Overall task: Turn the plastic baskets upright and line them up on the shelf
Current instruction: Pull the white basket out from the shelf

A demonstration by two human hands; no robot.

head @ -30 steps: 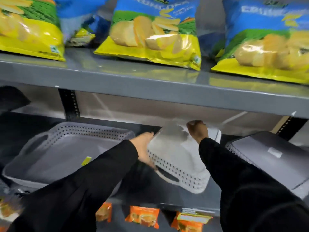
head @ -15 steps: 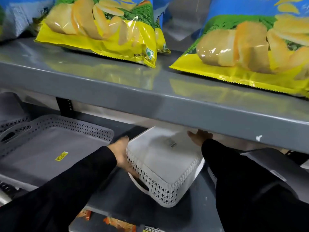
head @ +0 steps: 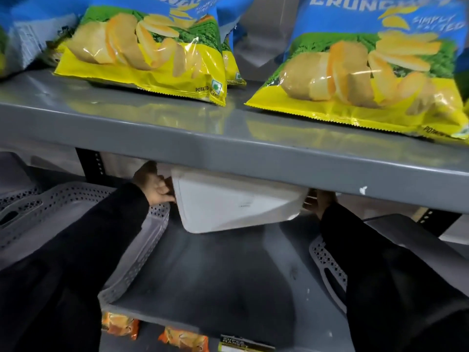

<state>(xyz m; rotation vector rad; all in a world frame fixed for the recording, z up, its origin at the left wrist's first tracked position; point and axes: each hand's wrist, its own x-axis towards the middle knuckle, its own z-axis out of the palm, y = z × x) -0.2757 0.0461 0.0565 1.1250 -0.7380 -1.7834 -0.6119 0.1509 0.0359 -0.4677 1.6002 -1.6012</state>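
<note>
Upper shelf (head: 177, 138): grey metal, spans my whole view; I count two large crisp bags (head: 147, 52) lying flat on it, with more partly showing at the left edge and behind.

Lower shelf (head: 215, 283): grey, bare in the middle, directly under the lifted item.

Grey basket (head: 63, 207): upright, perforated walls, left side of the lower shelf, partly covered by my left sleeve.

Second grey basket (head: 327, 265): right side of the lower shelf, bottom up, perforated wall and handle slot toward me, mostly behind my right sleeve.

White basket (head: 233, 201): held clear of the lower shelf between both hands, tilted, its flat bottom facing me, its top edge tucked under the upper shelf lip.

Left hand (head: 152, 185): fingers curled onto the white basket's left end, gripping it.

Right hand (head: 321, 201): at the white basket's right end, fingers against it; largely hidden by the basket corner, so I cannot tell how firmly they close.

Orange packets (head: 119, 325): on the tier beneath, only edges visible.
</note>
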